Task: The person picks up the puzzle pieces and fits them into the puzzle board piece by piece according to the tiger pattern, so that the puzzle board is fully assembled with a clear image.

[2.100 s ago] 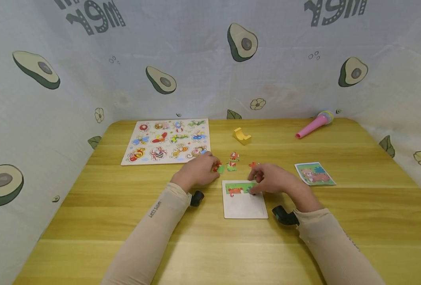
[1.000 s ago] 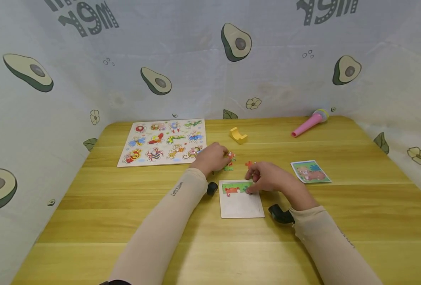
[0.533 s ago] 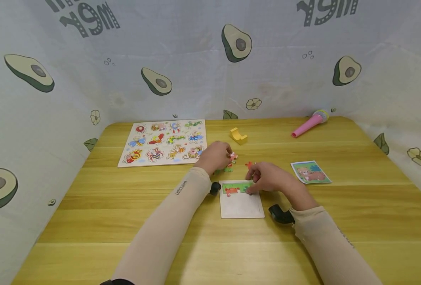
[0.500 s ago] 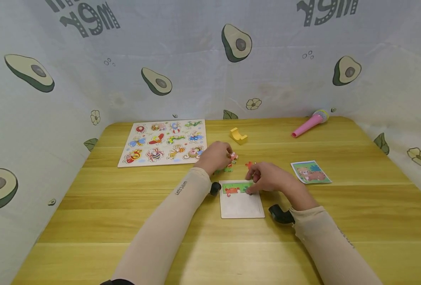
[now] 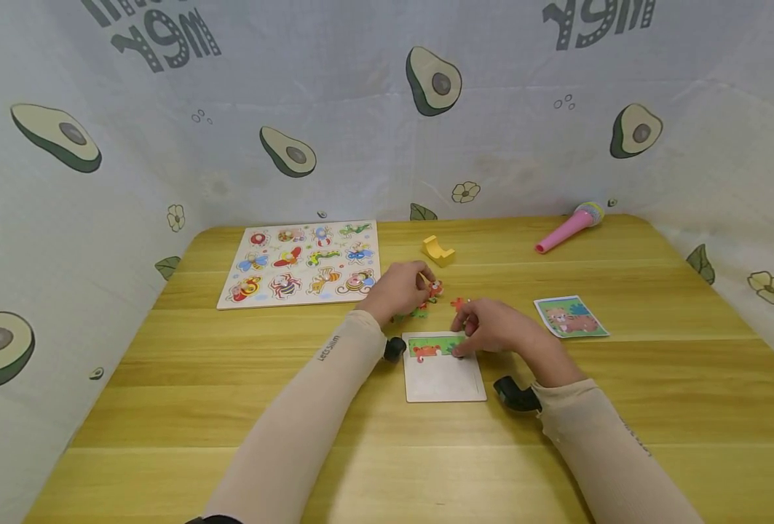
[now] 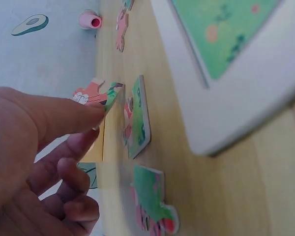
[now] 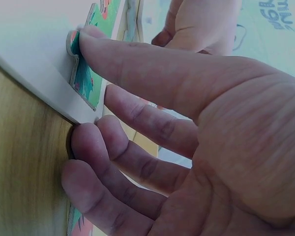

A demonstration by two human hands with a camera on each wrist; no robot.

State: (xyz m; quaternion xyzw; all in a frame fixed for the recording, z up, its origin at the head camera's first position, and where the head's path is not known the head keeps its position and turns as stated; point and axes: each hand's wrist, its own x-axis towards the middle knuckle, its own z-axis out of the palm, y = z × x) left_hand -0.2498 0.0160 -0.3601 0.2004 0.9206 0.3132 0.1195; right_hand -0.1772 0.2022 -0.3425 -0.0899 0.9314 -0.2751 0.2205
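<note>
My left hand (image 5: 396, 289) pinches a red-and-green jigsaw piece (image 6: 91, 93) between thumb and index finger, raised above the table behind the white puzzle board (image 5: 444, 380). In the left wrist view, a green-backed piece (image 6: 140, 118) and another green-and-red piece (image 6: 152, 196) lie loose beside that hand. My right hand (image 5: 501, 327) grips the board's far right corner, its thumb on a fitted dark-green piece (image 7: 83, 78) and its bent fingers against the edge. Fitted pieces (image 5: 429, 346) form a green strip along the board's far side; the lower part is bare white.
A loose red piece (image 5: 459, 303) lies just beyond the right hand. Further back are an insect peg puzzle (image 5: 308, 297), a yellow curved block (image 5: 437, 252) and a pink toy microphone (image 5: 565, 231). A bear picture card (image 5: 571, 317) lies at right on the wooden table (image 5: 183, 407).
My left hand has moved right and away from me among the loose pieces and now has a piece lifted and turned in its fingertips. The right hand keeps its place on the board.
</note>
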